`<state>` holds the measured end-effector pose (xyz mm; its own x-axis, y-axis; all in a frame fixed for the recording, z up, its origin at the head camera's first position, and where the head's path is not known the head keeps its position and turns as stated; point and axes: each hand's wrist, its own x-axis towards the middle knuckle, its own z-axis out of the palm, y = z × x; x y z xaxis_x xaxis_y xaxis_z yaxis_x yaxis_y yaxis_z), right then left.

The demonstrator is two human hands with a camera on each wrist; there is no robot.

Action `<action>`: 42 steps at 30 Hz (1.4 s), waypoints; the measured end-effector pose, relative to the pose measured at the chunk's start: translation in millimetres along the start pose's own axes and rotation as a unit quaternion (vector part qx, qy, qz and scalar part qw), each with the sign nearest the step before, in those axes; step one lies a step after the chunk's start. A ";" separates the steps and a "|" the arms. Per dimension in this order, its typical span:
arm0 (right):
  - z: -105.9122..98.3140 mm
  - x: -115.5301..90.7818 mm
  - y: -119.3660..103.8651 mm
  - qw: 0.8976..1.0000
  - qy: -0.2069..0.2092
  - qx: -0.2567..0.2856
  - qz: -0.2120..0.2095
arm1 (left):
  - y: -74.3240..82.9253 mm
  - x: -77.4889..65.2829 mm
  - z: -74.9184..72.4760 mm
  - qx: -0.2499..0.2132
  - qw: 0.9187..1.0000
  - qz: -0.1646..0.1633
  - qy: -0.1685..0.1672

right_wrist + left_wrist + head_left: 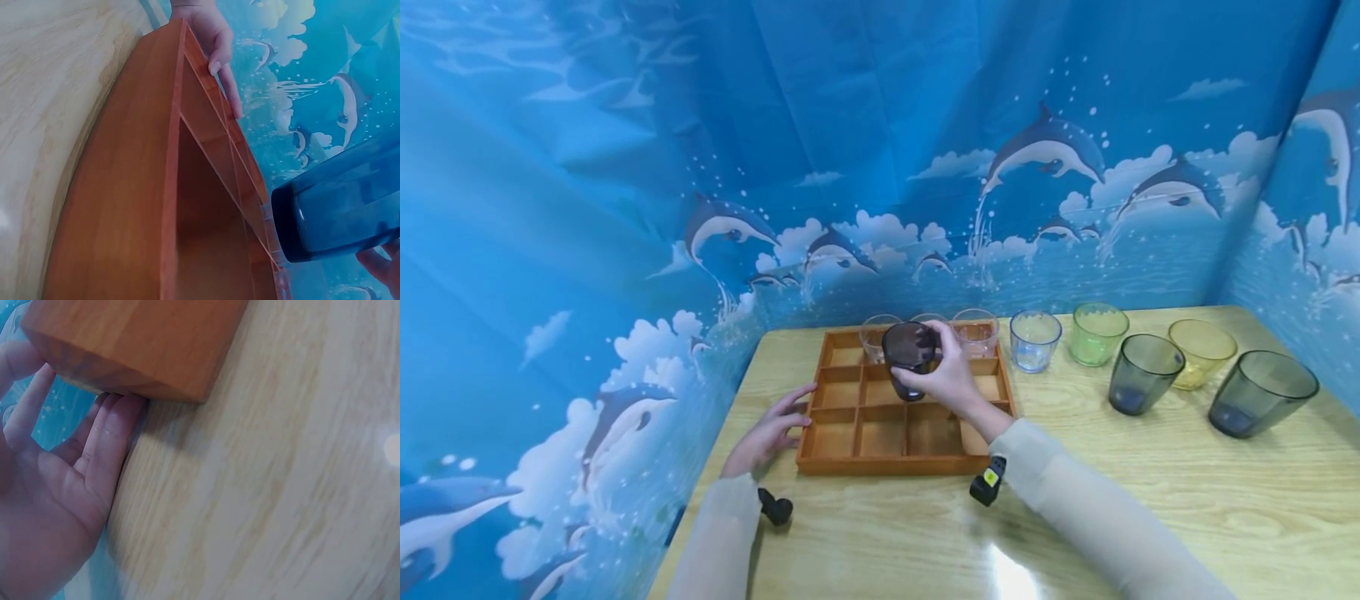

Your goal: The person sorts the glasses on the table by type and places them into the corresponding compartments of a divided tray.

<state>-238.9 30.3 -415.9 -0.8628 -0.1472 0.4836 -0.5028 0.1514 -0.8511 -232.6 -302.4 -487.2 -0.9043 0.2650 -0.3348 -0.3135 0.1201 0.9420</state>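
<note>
Aloft, dark glass (904,350), gripped in right hand (953,379)

on my left wrist feed i have the left hand (59,481) along the left side, palm showing, fingers reaching up to a brown wooden piece (137,344) at the top. the fingertips go out of sight behind its edge, so i can't tell how they bear on it. its near corner throws a soft shadow onto the pale, streaky-grained table (269,462), which fills the right side. between the fingers i see a blue backdrop (62,415) with white specks. a white glare (393,449) sits at the right edge.
</note>
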 end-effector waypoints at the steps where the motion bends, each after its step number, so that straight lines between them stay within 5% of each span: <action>1: 2.9 1.8 6.9 1.000 -0.001 -0.002 0.000 | 1.7 -0.9 0.9 0.000 1.000 -0.001 -0.002; 9: 22.2 10.8 24.7 0.999 -0.002 0.023 0.024 | -14.4 11.0 -4.7 0.001 1.000 0.010 0.018; 20: 42.3 15.0 32.9 0.998 -0.005 0.036 0.055 | -15.0 9.3 -5.8 0.011 1.000 0.016 0.019; 42: 40.5 4.9 51.2 0.985 -0.095 -0.005 0.143 | -18.4 12.2 -8.5 -0.007 1.000 0.023 0.014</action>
<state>-266.8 -2.3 -465.3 -0.9444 -0.2774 0.1768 -0.2422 0.2227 -0.9443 -240.4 -309.5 -508.4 -0.9254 0.2427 -0.2909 -0.2757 0.0955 0.9565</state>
